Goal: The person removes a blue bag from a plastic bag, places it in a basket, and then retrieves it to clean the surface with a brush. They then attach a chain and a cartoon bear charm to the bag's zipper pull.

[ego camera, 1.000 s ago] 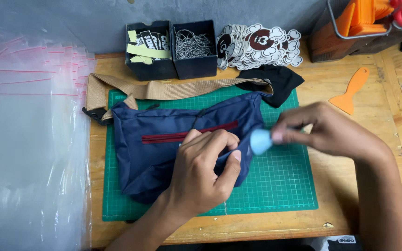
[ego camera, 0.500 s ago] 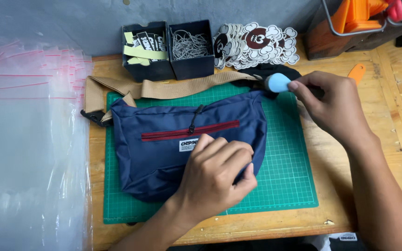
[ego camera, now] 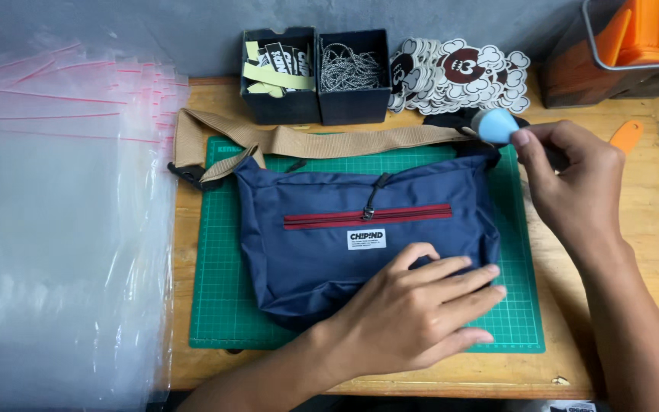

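1. On the green mat [ego camera: 223, 305] a blue bag [ego camera: 322, 252] is laid flat.
2. It is pressed down by the left hand [ego camera: 413, 320], fingers spread.
3. A small blue blob [ego camera: 495, 125] is pinched by the right hand [ego camera: 573, 183], above the bag's top corner.
4. The bag looks soft, light and floppy; it is best gripped by the tan strap [ego camera: 329, 141].

Left hand [ego camera: 413, 317]: palm down, fingers spread flat, pointing right. Right hand [ego camera: 573, 183]: raised beyond it, fingertips pinched together, forearm extending toward the body.
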